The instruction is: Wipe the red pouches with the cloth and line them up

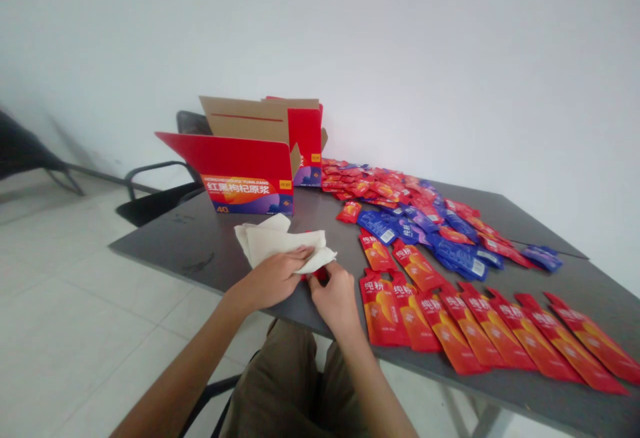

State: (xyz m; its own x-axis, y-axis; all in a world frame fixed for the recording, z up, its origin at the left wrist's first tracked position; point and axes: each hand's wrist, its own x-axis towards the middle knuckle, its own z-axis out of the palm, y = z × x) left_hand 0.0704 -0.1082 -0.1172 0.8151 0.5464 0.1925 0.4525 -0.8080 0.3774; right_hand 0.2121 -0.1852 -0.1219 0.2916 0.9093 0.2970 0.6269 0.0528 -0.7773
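My left hand (277, 277) grips a crumpled white paper towel (280, 241) at the near edge of the dark grey table (200, 241). My right hand (336, 298) is closed in a pinch on a red pouch (320, 276), mostly hidden between both hands and under the towel. Just to the right, a row of red-orange pouches (480, 331) lies side by side along the table's front edge.
An open red cardboard box (250, 178) with raised flaps stands at the back left, a second one (307, 141) behind it. Several red and blue pouches (425, 221) lie heaped across the middle. A black chair (155, 191) stands beyond the table's left side.
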